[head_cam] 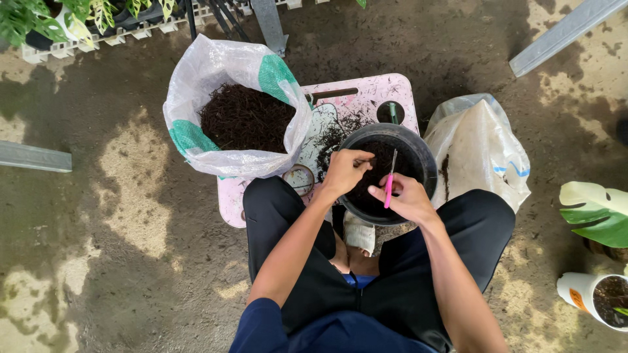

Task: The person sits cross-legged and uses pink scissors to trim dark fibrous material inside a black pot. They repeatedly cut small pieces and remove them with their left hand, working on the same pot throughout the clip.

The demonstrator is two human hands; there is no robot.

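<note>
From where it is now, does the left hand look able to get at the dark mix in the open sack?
Probably yes: the left hand is over the black pot, the open sack sits just beside it, mouth up, with nothing between.

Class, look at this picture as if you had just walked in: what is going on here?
A person sits low over a black pot of dark soil, which rests on a pink board. The right hand holds a thin pink-handled tool over the soil, while the left hand pinches something small above it; what it is cannot be told. An open white sack of dark potting mix stands beside the pot, with another sack on the other side.
</note>
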